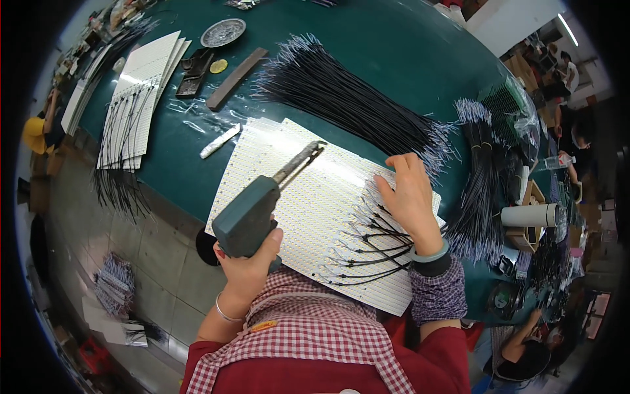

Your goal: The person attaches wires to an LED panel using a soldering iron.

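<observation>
My left hand (252, 262) is wrapped round the handle of a dark green soldering gun (246, 217), its metal tip pointing up and to the right above the boards. Beneath it lies a stack of white LED boards (295, 217) with rows of small yellowish dots, at the table's near edge. Over the right part of the top board is my right hand (410, 194), thumb and fingers apart, with nothing visible between them. Several short black cables (377, 246) with pale stripped ends spread over the board below that hand and pass under the wrist.
A long bundle of black cables (361, 92) lies beyond the boards, another bundle (482, 177) to the right. Farther left are a wired board stack (134, 92), a metal dish (223, 33), a dark bar (237, 79) and a white-handled cutter (220, 141). A white bottle (531, 215) lies right.
</observation>
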Demonstrator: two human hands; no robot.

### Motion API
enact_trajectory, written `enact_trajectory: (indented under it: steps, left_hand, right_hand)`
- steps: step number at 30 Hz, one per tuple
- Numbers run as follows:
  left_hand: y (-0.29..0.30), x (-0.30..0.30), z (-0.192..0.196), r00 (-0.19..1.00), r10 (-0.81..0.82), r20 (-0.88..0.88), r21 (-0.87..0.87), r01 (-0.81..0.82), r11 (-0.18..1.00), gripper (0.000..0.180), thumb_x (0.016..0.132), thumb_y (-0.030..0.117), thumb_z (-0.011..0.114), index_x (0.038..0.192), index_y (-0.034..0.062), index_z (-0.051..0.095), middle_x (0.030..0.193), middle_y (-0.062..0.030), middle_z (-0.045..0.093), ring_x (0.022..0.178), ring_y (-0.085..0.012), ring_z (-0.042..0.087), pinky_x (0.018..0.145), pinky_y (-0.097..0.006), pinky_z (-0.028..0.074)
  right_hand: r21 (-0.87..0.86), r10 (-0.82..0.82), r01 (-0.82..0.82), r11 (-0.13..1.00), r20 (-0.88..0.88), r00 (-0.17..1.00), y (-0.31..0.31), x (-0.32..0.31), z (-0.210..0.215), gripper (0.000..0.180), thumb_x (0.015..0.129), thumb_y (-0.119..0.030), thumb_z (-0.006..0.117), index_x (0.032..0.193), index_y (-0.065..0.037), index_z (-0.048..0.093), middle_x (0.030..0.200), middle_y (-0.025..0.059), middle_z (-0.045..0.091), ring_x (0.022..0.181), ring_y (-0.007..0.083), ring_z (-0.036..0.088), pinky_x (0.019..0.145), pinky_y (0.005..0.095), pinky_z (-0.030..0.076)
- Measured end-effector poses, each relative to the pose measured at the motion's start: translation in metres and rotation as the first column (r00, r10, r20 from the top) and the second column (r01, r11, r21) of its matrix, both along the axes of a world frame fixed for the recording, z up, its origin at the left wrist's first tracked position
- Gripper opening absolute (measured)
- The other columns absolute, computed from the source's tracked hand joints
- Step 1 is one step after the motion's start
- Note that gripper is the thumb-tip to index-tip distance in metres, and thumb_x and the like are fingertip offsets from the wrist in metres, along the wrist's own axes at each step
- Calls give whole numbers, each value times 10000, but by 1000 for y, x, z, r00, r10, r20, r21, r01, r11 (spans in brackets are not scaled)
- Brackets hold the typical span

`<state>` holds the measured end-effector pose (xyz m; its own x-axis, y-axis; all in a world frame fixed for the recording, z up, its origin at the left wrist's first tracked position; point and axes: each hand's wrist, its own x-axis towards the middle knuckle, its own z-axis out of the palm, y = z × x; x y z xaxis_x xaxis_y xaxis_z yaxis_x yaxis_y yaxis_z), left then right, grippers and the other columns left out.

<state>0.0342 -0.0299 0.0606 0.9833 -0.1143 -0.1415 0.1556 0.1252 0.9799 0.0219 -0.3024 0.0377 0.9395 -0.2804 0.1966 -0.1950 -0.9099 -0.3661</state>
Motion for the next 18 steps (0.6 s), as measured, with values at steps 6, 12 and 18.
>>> enact_trajectory:
  steps: [6,12,18]
  left_hand:
    - [14,-3,1,996,63,63,-58,-59,997,264,766,-16,714,1015,-34,629,771,-33,624,584,-68,553,506,-215,440]
    - [40,-8,5,983,162,91,-102,-152,983,262,771,-30,687,1018,-36,600,769,-52,612,550,-91,539,479,-232,430]
    - [50,-10,11,942,316,111,-194,-291,937,188,763,-67,614,948,-83,582,760,-114,594,470,-122,499,422,-245,390]
  right_hand:
    - [183,290,-261,948,-157,944,15,54,-14,582,717,-242,748,1190,29,543,1136,164,550,1083,330,495,917,372,429]
    - [440,360,-280,853,-108,927,2,67,-35,551,674,-217,791,1115,50,598,1072,166,597,981,269,593,842,338,470]
    - [456,322,-255,852,-74,944,10,65,-19,544,660,-211,768,1095,71,604,1111,180,590,1016,306,586,873,355,462]
